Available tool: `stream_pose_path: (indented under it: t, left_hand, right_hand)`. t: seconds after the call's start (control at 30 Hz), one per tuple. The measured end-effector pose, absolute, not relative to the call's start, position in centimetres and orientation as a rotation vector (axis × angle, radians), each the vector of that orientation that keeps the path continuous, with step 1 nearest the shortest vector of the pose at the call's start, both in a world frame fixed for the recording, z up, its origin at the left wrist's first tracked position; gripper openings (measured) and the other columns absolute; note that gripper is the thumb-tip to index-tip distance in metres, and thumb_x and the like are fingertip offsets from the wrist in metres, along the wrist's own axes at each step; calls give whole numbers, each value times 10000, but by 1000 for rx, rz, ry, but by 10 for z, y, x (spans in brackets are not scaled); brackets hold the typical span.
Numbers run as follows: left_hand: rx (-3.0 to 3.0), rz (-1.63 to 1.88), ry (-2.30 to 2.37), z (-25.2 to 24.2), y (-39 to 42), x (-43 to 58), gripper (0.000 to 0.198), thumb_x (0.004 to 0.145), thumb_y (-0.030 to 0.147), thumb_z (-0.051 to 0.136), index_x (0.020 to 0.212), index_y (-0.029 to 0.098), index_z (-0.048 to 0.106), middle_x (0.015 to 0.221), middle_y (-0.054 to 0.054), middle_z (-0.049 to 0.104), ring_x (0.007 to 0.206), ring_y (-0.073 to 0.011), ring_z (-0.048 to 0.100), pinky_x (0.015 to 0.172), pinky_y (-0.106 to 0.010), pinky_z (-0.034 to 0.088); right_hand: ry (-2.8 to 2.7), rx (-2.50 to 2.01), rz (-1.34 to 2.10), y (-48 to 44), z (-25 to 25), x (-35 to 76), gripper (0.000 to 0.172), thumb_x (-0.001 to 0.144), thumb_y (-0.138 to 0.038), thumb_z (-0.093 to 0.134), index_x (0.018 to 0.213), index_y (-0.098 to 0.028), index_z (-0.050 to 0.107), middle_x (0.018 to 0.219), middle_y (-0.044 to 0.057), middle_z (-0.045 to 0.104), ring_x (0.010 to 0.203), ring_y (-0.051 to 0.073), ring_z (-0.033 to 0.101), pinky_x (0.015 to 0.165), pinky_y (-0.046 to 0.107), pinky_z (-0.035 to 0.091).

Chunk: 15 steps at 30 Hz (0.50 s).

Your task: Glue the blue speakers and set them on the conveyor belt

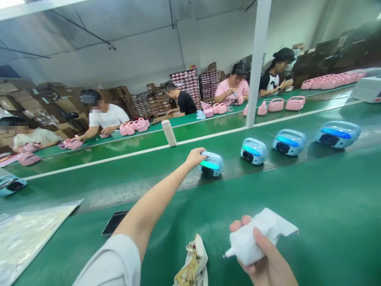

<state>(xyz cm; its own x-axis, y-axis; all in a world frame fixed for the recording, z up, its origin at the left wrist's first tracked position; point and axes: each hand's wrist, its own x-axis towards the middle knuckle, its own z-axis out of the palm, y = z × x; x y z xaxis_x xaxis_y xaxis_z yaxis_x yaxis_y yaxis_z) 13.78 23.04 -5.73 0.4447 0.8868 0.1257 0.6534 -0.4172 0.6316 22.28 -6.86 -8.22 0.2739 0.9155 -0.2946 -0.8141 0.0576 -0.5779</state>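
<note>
Directly against the left hand (196, 157) stands a glowing blue speaker (212, 163).

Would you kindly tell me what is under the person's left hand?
The left hand is at the handle of a light-blue device with a glowing turquoise strip. The hand covers the handle's left end, so its grip there cannot be seen.

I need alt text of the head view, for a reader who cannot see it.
A person's left hand touches a lit blue device on a green surface; the right hand holds a white nozzle-tipped container. Three others stand to its right; beyond are co-workers with pink parts.
</note>
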Motion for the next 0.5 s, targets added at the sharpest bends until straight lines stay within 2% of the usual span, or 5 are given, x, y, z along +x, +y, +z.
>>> stream_pose_path:
  t: [0.1,0.2,0.37,0.43,0.5]
  left_hand:
    - [2107,816,1298,-38,194,101,131,847,228,639,937,132,640,1089,-66,637,1048,-206,581,927,-417,474]
    - [1921,974,1334,-23,148,60,177,739,132,626,913,148,658,978,-17,663,960,-177,588,881,-317,449]
    - [1504,903,1382,-46,75,11,122,620,248,655,678,153,603,683,5,636,608,-128,539,575,-239,380]
    - [1351,859,1385,-62,55,0,189,601,301,683,634,157,565,631,-5,620,563,-130,526,543,-241,361]
    - [1247,848,1358,-74,43,-8,224,607,335,700,675,159,579,694,-30,655,615,-146,562,571,-247,381]
  right_hand:
    - [-166,-748,1329,-73,-78,225,540,626,-456,920,933,-177,574,869,41,613,521,60,456,388,79,357]
    - [-166,-787,1309,-79,-75,225,517,622,-460,926,925,-184,611,904,45,617,524,62,435,413,116,399]
    - [-191,-852,1319,-79,-85,226,541,632,-619,875,896,-197,663,928,62,635,420,19,334,412,162,430]
    - [-248,-909,1359,-77,-87,224,497,590,-563,908,837,-200,676,891,72,645,395,32,331,368,181,422]
    - [-305,-979,1341,-75,-80,217,431,568,-473,932,792,-212,672,845,55,645,427,68,389,337,157,392]
